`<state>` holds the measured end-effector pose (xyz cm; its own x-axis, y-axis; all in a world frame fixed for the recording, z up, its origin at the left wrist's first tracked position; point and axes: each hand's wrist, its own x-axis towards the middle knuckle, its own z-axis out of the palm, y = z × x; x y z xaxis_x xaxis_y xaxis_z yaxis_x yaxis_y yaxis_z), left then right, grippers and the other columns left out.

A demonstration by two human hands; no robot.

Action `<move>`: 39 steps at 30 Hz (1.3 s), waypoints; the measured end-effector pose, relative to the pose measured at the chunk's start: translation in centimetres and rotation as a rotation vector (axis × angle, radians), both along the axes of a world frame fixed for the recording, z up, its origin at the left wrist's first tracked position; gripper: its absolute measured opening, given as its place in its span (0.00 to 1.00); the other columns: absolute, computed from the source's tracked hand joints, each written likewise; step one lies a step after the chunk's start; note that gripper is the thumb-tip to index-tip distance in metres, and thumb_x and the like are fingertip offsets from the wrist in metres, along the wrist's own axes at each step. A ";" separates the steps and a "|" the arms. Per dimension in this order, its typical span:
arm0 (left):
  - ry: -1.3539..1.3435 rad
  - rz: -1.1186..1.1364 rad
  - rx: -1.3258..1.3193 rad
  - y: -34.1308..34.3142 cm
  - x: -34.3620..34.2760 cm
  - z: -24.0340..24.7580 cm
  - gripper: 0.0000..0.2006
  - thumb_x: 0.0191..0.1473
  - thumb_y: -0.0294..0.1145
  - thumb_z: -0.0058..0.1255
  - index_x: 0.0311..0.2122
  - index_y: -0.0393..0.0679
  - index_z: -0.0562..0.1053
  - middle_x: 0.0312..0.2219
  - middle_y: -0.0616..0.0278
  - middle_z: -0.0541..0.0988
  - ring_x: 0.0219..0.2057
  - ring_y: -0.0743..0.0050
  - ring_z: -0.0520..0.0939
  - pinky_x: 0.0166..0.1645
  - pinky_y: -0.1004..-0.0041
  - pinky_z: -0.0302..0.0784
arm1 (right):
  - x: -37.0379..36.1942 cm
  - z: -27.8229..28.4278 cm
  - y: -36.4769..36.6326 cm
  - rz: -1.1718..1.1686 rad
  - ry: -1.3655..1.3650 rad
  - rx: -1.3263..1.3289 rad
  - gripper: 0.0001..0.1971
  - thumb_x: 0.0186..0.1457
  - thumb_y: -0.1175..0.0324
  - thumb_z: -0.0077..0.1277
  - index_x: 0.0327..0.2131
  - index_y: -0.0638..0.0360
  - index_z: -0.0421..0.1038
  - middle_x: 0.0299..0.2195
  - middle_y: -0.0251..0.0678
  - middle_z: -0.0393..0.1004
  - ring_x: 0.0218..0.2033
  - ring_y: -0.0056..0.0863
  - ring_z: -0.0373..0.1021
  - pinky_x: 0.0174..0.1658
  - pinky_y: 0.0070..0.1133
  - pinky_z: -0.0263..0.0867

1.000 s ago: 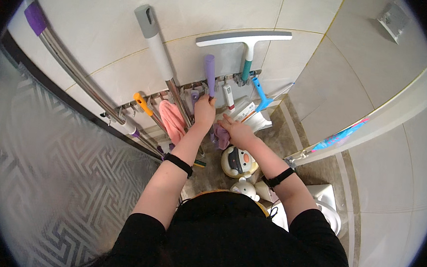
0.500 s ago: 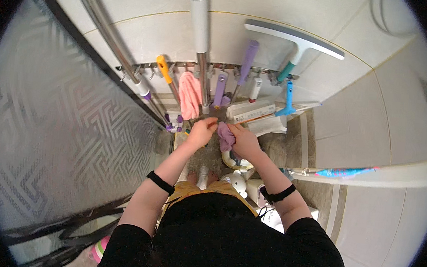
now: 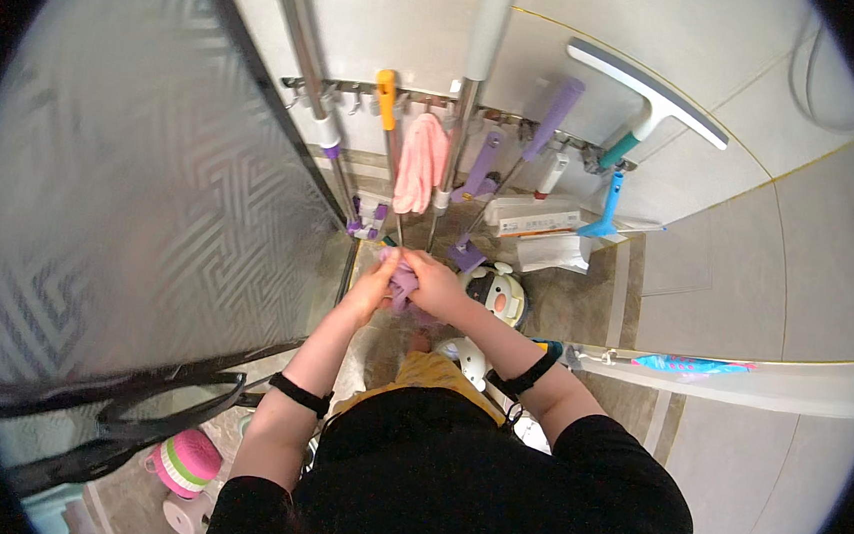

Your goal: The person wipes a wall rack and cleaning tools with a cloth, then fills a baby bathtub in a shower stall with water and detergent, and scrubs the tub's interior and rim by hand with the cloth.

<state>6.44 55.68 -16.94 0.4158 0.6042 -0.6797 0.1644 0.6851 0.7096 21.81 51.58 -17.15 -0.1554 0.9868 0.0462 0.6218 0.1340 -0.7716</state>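
Note:
A crumpled light-purple cloth [image 3: 404, 282] is gathered between my hands, low in front of me. My left hand [image 3: 375, 285] grips it from one side, with the thumb pressed on top. On the other side my right hand [image 3: 435, 286] has its fingers closed round the same cloth. Some of the cloth hangs down below the fingers, and the palms hide part of it. Just beyond the hands, a folded pink cloth [image 3: 422, 164] hangs from a hook rail [image 3: 503, 118] on the tiled wall.
A frosted patterned glass panel [image 3: 153, 175] stands at the left. Along the rail hang an orange-handled tool [image 3: 387, 100], a purple-handled brush [image 3: 556, 117], a large squeegee [image 3: 651, 94] and a small blue squeegee [image 3: 607, 206]. A pink basin [image 3: 186, 461] sits behind at lower left.
My hands have come together; the left, previously apart from the cloth, now grips it beside the right. The cloth has moved left and nearer me. My view has shifted and turned.

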 end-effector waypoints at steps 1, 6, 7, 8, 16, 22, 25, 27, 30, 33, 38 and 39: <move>0.034 -0.006 0.054 -0.5 -0.2 0.7 0.32 0.54 0.59 0.38 0.54 0.43 0.60 0.43 0.59 0.73 0.40 0.69 0.76 0.43 0.66 0.72 | -0.5 0.4 0.0 0.003 0.026 0.016 0.26 0.42 0.70 0.50 0.50 0.60 0.62 0.44 0.45 0.68 0.46 0.43 0.66 0.47 0.29 0.63; 0.346 -0.164 0.574 -3.6 -3.1 0.3 0.21 0.56 0.48 0.40 0.39 0.38 0.73 0.33 0.47 0.78 0.36 0.56 0.79 0.42 0.65 0.72 | -3.2 -0.1 -0.8 0.106 -0.067 -0.043 0.21 0.48 0.62 0.47 0.46 0.59 0.64 0.40 0.48 0.69 0.41 0.48 0.67 0.43 0.33 0.64; 0.341 -0.212 0.623 -4.4 -4.2 0.1 0.22 0.55 0.49 0.40 0.39 0.38 0.73 0.35 0.45 0.77 0.36 0.52 0.78 0.42 0.61 0.71 | -4.1 -0.5 -1.0 0.200 -0.082 -0.057 0.19 0.49 0.61 0.47 0.43 0.59 0.65 0.39 0.48 0.70 0.40 0.47 0.68 0.42 0.33 0.64; 0.378 -0.317 0.656 -5.1 -5.2 0.8 0.22 0.55 0.48 0.40 0.37 0.37 0.73 0.33 0.41 0.76 0.36 0.46 0.77 0.42 0.60 0.70 | -4.7 -1.1 -1.3 0.282 -0.099 -0.075 0.17 0.49 0.60 0.47 0.40 0.59 0.66 0.37 0.48 0.71 0.39 0.47 0.68 0.41 0.33 0.64; 0.520 -0.411 0.661 -12.9 -18.3 -0.5 0.20 0.52 0.46 0.43 0.33 0.37 0.75 0.31 0.42 0.76 0.35 0.45 0.77 0.41 0.58 0.71 | -16.6 -0.9 -5.7 0.811 -0.217 -0.252 0.20 0.44 0.54 0.52 0.38 0.57 0.68 0.35 0.45 0.73 0.36 0.46 0.69 0.38 0.32 0.65; 0.422 -0.224 0.507 -20.4 -29.9 -3.1 0.18 0.54 0.48 0.44 0.42 0.47 0.74 0.36 0.50 0.77 0.38 0.53 0.77 0.42 0.63 0.70 | -27.1 -2.5 -9.8 0.991 -0.477 -0.370 0.21 0.40 0.58 0.55 0.37 0.60 0.68 0.34 0.49 0.72 0.36 0.46 0.69 0.38 0.32 0.64; 0.376 -0.029 0.373 -24.6 -34.5 -3.1 0.16 0.54 0.45 0.46 0.43 0.47 0.73 0.37 0.57 0.78 0.38 0.65 0.77 0.43 0.68 0.69 | -32.2 -1.3 -12.2 1.055 -0.345 -0.426 0.21 0.40 0.60 0.55 0.38 0.62 0.67 0.34 0.50 0.71 0.37 0.45 0.69 0.38 0.32 0.64; 0.288 0.106 0.283 -27.7 -37.3 -6.6 0.15 0.55 0.43 0.47 0.43 0.46 0.73 0.35 0.61 0.78 0.36 0.72 0.75 0.42 0.70 0.69 | -35.5 -2.0 -13.5 1.165 -0.315 -0.410 0.21 0.39 0.63 0.55 0.38 0.62 0.67 0.35 0.50 0.71 0.37 0.44 0.69 0.38 0.32 0.64; 0.176 0.269 0.069 -30.8 -39.6 -8.9 0.16 0.55 0.44 0.47 0.43 0.46 0.73 0.36 0.65 0.78 0.37 0.74 0.75 0.42 0.70 0.69 | -38.2 -4.5 -15.1 1.207 -0.283 -0.383 0.19 0.39 0.64 0.55 0.38 0.62 0.68 0.34 0.48 0.72 0.37 0.44 0.69 0.37 0.31 0.64; 0.061 0.470 -0.102 -33.1 -40.5 -10.5 0.17 0.54 0.45 0.48 0.45 0.47 0.71 0.38 0.67 0.77 0.39 0.74 0.74 0.43 0.69 0.70 | -40.5 -6.9 -15.5 1.292 -0.376 -0.395 0.18 0.39 0.64 0.55 0.36 0.62 0.69 0.32 0.48 0.73 0.35 0.43 0.70 0.37 0.31 0.65; 0.087 0.666 -0.229 -36.1 -41.8 -13.2 0.19 0.55 0.45 0.47 0.48 0.45 0.69 0.40 0.67 0.75 0.41 0.75 0.74 0.42 0.71 0.70 | -43.4 -10.7 -15.1 1.293 -0.410 -0.368 0.18 0.38 0.62 0.56 0.33 0.63 0.70 0.30 0.48 0.73 0.34 0.43 0.70 0.36 0.31 0.65; 0.101 0.747 -0.210 -36.8 -41.9 -13.7 0.20 0.55 0.45 0.46 0.48 0.45 0.68 0.41 0.66 0.75 0.40 0.75 0.74 0.41 0.72 0.70 | -44.0 -11.4 -14.8 1.261 -0.446 -0.367 0.18 0.37 0.61 0.57 0.32 0.63 0.70 0.30 0.48 0.73 0.33 0.43 0.70 0.36 0.31 0.66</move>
<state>-35.41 18.92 -30.69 -0.1205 0.5544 -0.8235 -0.3366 0.7576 0.5593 -22.16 36.74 -28.57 -0.8743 0.1152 -0.4715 0.4346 0.6185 -0.6546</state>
